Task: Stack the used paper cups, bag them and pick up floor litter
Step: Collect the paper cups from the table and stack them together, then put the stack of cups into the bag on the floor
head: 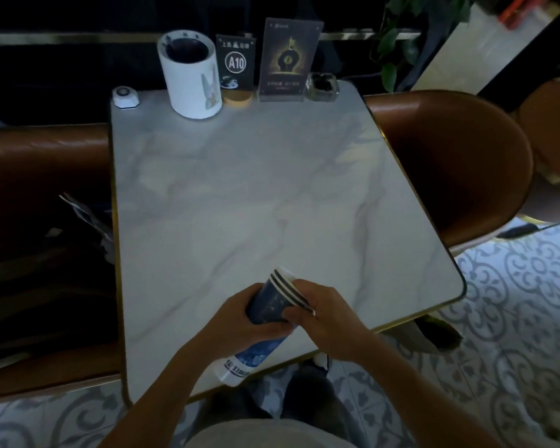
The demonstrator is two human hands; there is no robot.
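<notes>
A stack of blue-and-white paper cups (269, 302) lies tilted over the near edge of the white marble table (240, 195), rims pointing up and away from me. My left hand (236, 321) wraps around the middle of the stack. My right hand (317, 312) grips the rims at the top end. The stack's white bottom end (236, 370) sticks out below my left hand, over the table's front edge.
At the table's far edge stand a white cylinder holder (191, 76), an A10 table sign (236, 66), a menu stand (286, 59), a glass ashtray (323, 87) and a call button (125, 97). Brown seats flank the table: left (42, 176), right (450, 163). Dark litter (434, 331) lies on the patterned floor.
</notes>
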